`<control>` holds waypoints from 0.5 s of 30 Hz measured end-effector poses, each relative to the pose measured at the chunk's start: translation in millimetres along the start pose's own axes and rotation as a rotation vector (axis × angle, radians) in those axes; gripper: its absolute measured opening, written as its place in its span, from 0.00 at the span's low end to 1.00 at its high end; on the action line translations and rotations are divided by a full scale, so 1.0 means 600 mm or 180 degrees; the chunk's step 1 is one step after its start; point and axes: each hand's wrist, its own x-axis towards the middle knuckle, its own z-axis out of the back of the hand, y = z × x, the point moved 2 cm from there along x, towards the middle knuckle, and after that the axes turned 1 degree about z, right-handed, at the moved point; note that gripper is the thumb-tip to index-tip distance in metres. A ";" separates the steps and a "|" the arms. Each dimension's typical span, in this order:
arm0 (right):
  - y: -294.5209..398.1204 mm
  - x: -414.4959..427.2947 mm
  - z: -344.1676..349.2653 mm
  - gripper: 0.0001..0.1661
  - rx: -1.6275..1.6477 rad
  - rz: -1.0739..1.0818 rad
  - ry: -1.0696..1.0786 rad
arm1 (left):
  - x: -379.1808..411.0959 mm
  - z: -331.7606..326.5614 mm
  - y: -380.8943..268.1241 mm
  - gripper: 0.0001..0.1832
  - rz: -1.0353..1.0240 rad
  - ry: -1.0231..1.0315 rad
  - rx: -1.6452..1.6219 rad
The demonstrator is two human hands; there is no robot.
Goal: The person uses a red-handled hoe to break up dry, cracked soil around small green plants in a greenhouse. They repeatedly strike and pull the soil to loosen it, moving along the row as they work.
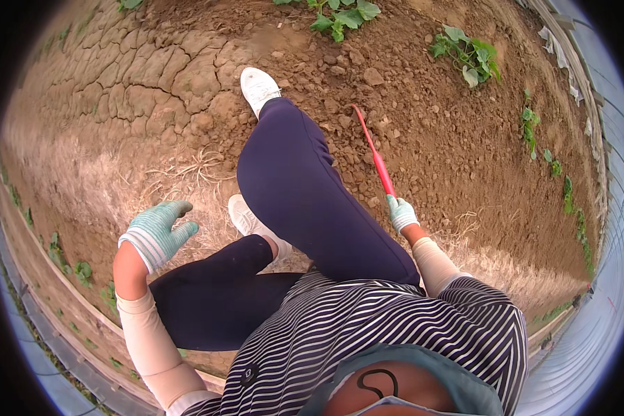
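My right hand (402, 213), in a light green knit glove, grips the lower end of a red hand tool (379, 166). The tool's thick grip narrows to a thin red shaft, which reaches forward and bends at its tip over the crumbly soil (405, 125). Whether the tip touches the ground I cannot tell. My left hand (158, 231), gloved the same way, hangs in the air to the left of my knees. Its thumb and fingers are apart, and nothing is in it.
Leafy green plants (465, 54) grow ahead and along the right side. Cracked, dry earth (140, 83) spreads at the front left. Dry grass roots (197, 169) lie near my white shoes (260, 86). Plastic sheeting (616, 208) walls the right edge.
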 end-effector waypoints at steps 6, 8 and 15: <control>0.011 0.020 0.003 0.38 0.0979 -0.0150 0.0200 | 0.020 -0.001 0.000 0.23 0.0237 0.0114 0.0017; 0.069 0.004 0.026 0.37 0.0900 0.0036 0.0174 | 0.014 -0.010 0.010 0.23 0.0330 -0.0033 -0.0095; 0.230 0.081 0.008 0.44 0.0051 0.0495 0.0421 | 0.030 -0.006 0.013 0.24 0.0426 0.0094 0.0178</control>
